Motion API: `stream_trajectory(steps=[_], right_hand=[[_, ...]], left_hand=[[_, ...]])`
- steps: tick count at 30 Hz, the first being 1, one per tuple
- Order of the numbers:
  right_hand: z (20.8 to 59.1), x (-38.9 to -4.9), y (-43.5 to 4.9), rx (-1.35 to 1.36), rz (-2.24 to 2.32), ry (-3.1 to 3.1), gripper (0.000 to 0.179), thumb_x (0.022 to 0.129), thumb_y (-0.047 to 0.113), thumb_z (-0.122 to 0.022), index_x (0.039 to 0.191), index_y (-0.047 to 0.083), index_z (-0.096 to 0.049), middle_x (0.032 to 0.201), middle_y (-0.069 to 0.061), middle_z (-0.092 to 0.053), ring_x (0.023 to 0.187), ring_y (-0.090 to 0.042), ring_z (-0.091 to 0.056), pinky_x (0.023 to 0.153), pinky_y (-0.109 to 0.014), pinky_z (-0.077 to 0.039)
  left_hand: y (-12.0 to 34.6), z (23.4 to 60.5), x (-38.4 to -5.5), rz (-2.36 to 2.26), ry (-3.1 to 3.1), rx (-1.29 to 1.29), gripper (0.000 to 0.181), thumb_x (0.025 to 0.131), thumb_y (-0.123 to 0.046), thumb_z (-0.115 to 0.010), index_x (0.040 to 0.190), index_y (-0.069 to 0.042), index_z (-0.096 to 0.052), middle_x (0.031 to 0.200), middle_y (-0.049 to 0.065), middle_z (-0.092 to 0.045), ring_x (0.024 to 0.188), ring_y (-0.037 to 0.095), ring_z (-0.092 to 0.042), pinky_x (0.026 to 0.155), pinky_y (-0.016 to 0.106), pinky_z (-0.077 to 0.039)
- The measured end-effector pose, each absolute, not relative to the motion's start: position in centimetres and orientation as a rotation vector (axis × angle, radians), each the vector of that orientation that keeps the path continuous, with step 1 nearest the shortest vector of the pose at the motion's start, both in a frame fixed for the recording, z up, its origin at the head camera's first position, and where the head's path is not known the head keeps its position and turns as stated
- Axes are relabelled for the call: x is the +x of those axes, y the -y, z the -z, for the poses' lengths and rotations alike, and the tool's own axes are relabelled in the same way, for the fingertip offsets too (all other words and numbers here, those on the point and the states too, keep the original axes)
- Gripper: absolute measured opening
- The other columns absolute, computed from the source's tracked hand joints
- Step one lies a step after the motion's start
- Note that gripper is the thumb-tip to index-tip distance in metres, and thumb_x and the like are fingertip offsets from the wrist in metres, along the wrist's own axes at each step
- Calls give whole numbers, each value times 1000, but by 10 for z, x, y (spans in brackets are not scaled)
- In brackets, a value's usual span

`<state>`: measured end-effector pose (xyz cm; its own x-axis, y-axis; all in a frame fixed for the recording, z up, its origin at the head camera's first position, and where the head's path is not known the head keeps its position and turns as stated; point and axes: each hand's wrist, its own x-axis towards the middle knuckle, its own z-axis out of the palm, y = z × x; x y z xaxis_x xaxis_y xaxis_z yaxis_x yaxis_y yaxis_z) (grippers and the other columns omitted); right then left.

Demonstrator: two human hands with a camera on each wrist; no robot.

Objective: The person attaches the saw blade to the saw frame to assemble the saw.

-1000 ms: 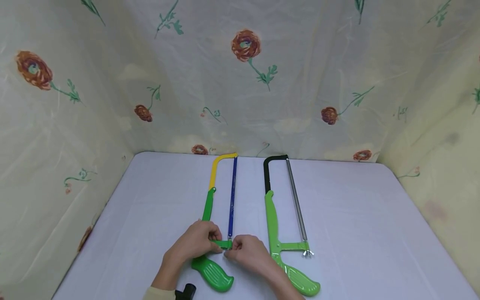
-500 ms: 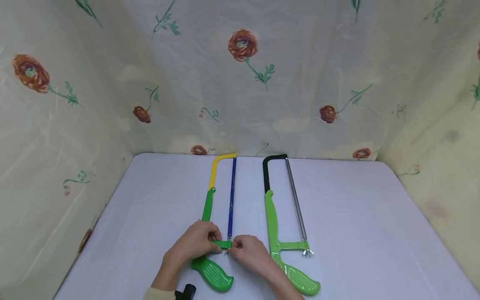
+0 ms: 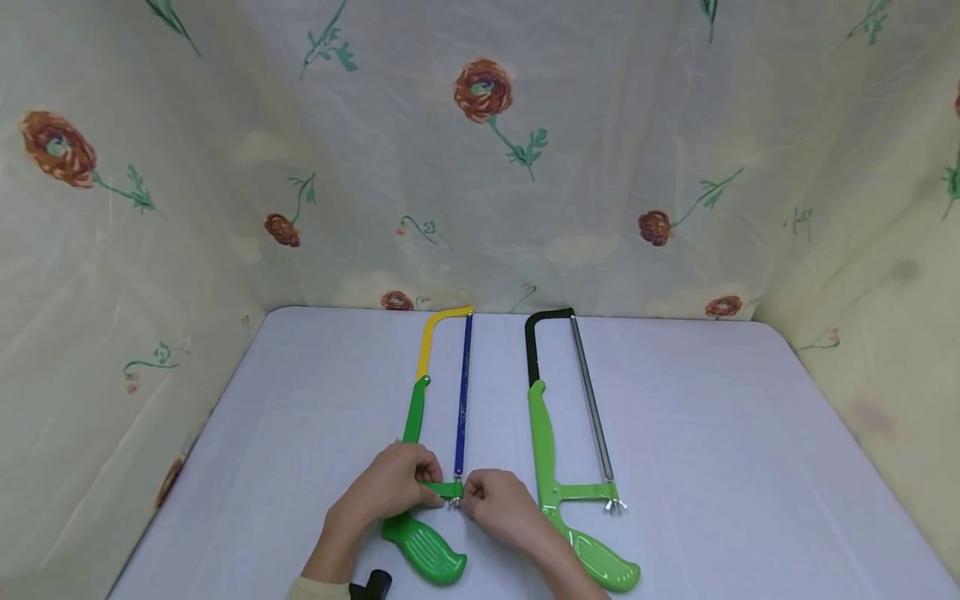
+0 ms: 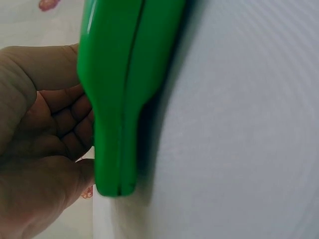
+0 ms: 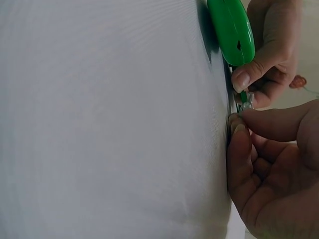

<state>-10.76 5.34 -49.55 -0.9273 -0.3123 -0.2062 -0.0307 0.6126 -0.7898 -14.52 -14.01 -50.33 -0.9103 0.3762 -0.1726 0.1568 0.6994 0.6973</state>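
Note:
A hacksaw (image 3: 424,546) with a green handle, a yellow front frame and a blue blade (image 3: 464,392) lies on the white-covered table. My left hand (image 3: 393,481) grips its green frame near the short cross arm, with thumb and fingers on that arm. At the arm's end sits a silver wing nut (image 5: 247,102), partly showing in the head view. My right hand (image 3: 501,506) has its fingers curled, and its thumb and fingertips pinch at the nut's edge. The left wrist view shows the green handle (image 4: 117,99) large, hiding part of the left hand.
A second hacksaw (image 3: 543,433), light green with a black front frame and grey blade (image 3: 592,400), lies just right of my right hand, whose forearm crosses near its handle. A flowered curtain (image 3: 480,208) surrounds the table's back and sides.
My right fingertips have shifted slightly to the right, so the wing nut shows more beside them. The left hand keeps its hold, and both hacksaws stay in place.

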Motion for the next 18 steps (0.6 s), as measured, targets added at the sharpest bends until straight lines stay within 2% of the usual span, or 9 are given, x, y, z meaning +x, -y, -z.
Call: stream_trajectory(steps=[11,18], right_hand=[[494,-106,-51,-246,1226,-2533,9,82,9,-69,75,8,-64,64,2,-55,59,-12,-48,53,-23,-36],[493,-106,-50,-267,1203,-2563,11,80,9,-69,70,9,-64,61,4,-54,56,-11,-48,52,-22,-36]], left_hand=[[142,503,-147,-1059,-2580,435,19,72,-17,-87,78,-19,-69,72,-8,-62,69,10,-54,61,24,-44],[143,504,-147,-1043,-2597,463,19,71,-18,-87,77,-20,-69,71,-10,-63,71,9,-54,64,24,-43]])
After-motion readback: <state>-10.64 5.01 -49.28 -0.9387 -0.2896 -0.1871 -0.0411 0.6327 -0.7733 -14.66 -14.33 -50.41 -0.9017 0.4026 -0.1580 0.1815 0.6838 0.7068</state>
